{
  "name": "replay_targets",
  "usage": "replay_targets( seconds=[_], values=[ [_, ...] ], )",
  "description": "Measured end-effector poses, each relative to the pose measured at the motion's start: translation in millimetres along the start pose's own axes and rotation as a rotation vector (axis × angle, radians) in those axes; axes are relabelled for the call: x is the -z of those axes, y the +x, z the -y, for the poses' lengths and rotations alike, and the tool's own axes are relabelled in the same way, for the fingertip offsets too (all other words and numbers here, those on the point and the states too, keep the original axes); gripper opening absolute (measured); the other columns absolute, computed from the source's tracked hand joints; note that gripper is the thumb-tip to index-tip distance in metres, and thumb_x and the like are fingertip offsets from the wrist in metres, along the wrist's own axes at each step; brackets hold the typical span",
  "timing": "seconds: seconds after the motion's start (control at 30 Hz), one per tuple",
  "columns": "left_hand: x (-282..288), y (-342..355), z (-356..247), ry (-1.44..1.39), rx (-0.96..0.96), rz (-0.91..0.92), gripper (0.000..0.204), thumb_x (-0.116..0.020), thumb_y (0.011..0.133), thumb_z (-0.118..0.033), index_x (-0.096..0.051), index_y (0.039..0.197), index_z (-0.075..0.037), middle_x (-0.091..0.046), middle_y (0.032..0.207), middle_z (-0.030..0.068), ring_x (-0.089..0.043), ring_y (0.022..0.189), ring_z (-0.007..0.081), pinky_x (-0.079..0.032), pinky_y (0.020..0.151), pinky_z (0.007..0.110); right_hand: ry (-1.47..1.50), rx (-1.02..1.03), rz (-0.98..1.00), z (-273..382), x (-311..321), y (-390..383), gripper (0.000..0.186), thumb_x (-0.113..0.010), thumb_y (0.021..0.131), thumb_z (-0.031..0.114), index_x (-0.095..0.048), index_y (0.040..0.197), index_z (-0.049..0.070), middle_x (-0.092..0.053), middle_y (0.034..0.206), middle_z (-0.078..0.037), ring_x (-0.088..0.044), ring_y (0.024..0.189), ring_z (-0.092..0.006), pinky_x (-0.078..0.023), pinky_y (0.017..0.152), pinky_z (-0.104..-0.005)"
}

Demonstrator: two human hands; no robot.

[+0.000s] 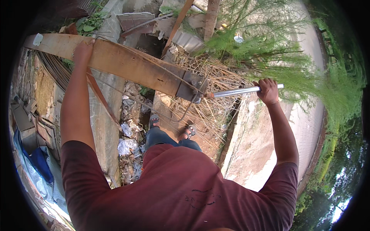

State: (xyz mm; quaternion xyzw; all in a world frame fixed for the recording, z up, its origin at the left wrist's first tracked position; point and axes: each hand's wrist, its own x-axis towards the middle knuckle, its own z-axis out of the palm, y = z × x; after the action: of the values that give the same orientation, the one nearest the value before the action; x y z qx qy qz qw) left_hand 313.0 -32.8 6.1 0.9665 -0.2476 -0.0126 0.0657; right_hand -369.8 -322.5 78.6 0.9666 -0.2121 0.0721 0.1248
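Note:
A long brown plank (131, 63) slants across in front of me, with a dark metal bending plate (189, 82) with short pins at its right end. My left hand (83, 53) lies across the plank, fingers closed at its far edge around what looks like a thin steel rod (163, 68). That rod runs along the plank to the pins; a bent length hangs on the near side. My right hand (266, 91) is wrapped round a silver metal pipe handle (235, 92), near its outer end. The handle's rusty inner end meets the pins.
A heap of thin bent rods (216, 73) lies beyond the plate. Coiled dark rods (56, 63) hang under the plank's left part. Litter (129, 146) fills the gutter left of my sandalled feet (187, 132). Feathery green branches (266, 54) reach in from the far right.

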Motion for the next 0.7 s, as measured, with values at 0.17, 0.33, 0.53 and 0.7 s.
replay_targets(
  seconds=[0.17, 0.33, 0.53, 0.7],
  values=[
    [-3.5, 9.2, 6.3, -0.007, 0.036, 0.015, 0.07, -0.054, 0.079, -0.064, -0.061, 0.11, -0.002, -0.063, 0.11, 0.0202, -0.059, 0.104, 0.0367, -0.044, 0.089, 0.046, 0.067, 0.172, -0.207, -23.8, -27.3, 65.6, 0.025, -0.069, 0.077, 0.019, -0.048, 0.067, 0.01, -0.049, 0.068, -0.007, -0.051, 0.069, -0.0285, -0.038, 0.066, -0.0407],
    [-5.1, 16.7, 11.4, 0.009, 0.029, 0.075, 0.072, -0.053, 0.078, -0.066, -0.061, 0.112, -0.002, -0.064, 0.109, 0.0188, -0.061, 0.103, 0.0346, -0.045, 0.089, 0.044, 0.031, 0.279, -0.165, -29.3, -38.1, 105.6, 0.027, -0.073, 0.074, 0.02, -0.049, 0.066, 0.011, -0.047, 0.066, -0.006, -0.05, 0.068, -0.0266, -0.038, 0.065, -0.0393],
    [-8.6, 27.0, 25.9, 0.015, -0.055, 0.114, 0.077, -0.051, 0.079, -0.068, -0.061, 0.107, 0.003, -0.062, 0.103, 0.0257, -0.059, 0.101, 0.0384, -0.044, 0.087, 0.044, 0.065, 0.337, -0.132, -31.2, -50.7, 130.0, 0.025, -0.071, 0.075, 0.018, -0.049, 0.066, 0.012, -0.045, 0.065, -0.004, -0.05, 0.067, -0.0251, -0.039, 0.066, -0.0386],
    [-9.9, 21.2, 23.6, -0.011, -0.018, 0.062, 0.081, -0.05, 0.078, -0.07, -0.062, 0.106, 0.004, -0.062, 0.103, 0.0272, -0.058, 0.103, 0.04, -0.043, 0.089, 0.044, 0.047, 0.362, -0.069, -31.4, -58.0, 113.8, 0.024, -0.071, 0.076, 0.016, -0.049, 0.067, 0.011, -0.046, 0.064, -0.005, -0.05, 0.066, -0.026, -0.04, 0.065, -0.038]
  ],
)
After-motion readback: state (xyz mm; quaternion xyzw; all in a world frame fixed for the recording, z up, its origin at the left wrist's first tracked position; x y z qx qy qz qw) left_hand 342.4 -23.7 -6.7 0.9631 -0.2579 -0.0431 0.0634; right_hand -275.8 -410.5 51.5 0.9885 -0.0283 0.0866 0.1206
